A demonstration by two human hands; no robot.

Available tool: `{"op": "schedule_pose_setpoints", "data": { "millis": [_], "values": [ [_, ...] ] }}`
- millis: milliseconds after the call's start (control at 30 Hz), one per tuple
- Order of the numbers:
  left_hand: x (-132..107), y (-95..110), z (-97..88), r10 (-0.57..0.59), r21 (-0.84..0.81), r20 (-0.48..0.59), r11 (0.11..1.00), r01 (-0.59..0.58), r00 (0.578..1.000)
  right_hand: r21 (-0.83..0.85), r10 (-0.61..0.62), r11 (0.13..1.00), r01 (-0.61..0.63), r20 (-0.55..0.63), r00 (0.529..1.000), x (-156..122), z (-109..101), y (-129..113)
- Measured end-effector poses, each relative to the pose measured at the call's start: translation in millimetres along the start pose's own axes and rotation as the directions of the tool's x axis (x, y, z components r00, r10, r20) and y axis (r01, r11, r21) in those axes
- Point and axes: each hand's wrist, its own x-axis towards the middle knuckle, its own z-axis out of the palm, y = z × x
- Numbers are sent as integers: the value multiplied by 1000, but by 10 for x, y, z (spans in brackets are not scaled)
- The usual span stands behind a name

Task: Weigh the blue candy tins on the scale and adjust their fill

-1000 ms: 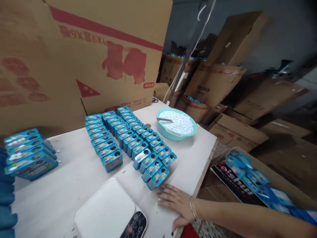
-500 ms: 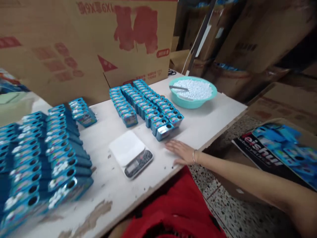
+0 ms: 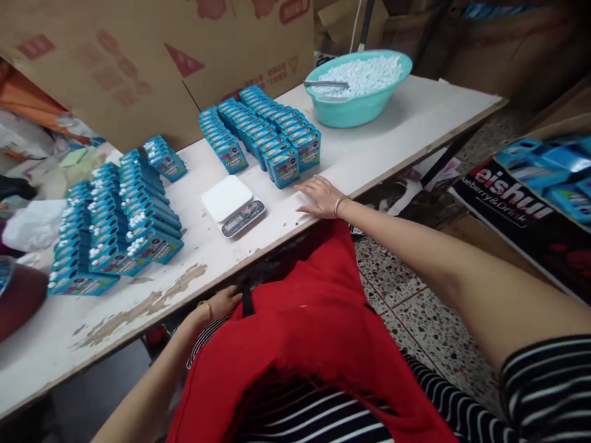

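- Looks like a small packing workshop, not a home or office.
- Rows of small blue printed cartons stand on a long white table, its surface worn through to brown in patches.
- Flat white digital scale sits between the carton groups.
- Round turquoise plastic basin is heaped with small white pellets, metal utensil on top.
- Big brown cardboard box with red print backs the table.
- Speckled stone-chip floor, red cloth apron on the worker.
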Motion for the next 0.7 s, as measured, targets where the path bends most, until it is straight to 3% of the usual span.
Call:
{"op": "schedule_pose_setpoints", "data": {
  "millis": [233,333,433,533,700],
  "values": [
    [-284,226,-542,7,114,144,993,-24,990,-20,39,999,-40,-50,998,18,27,28],
    [-456,420,-801,29,228,112,972,-54,993,18,115,993,-114,-71,991,32,16,-19],
    [-538,575,-1022,65,336,64,938,-83,996,97,291,955,-282,-104,951,77,-20,-151],
    [-455,681,-1204,127,364,58,921,-139,990,77,429,903,-422,-169,887,150,-34,-299],
    [-87,859,-1329,274,403,-14,882,-245,962,2,501,857,-515,-238,832,220,-27,-381]
  ]
}}
